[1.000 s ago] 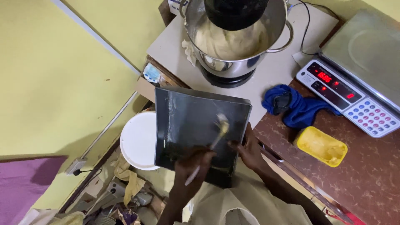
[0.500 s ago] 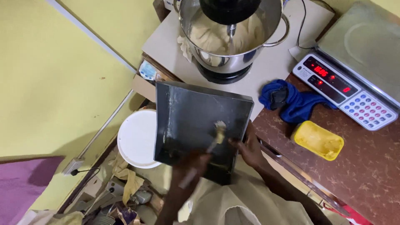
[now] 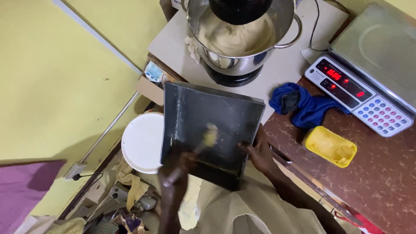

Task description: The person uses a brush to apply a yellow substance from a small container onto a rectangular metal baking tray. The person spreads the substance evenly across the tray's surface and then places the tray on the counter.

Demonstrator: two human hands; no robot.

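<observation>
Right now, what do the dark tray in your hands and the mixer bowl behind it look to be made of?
The dark tray looks like thin sheet metal with a dull, dark finish: folded rims, faint sheen. The mixer bowl looks like polished stainless steel: mirror-like reflections, metal loop handle. The right hand grips the tray's edge.

One view only, from a camera on the person's head, looking almost straight down and close over the hands. The left hand (image 3: 175,173) and right hand (image 3: 260,154) sit low in the middle, holding a dark baking tin (image 3: 212,125). The brown tabletop (image 3: 390,173) fills the right side (its near edge running diagonally), the floor the left.
</observation>
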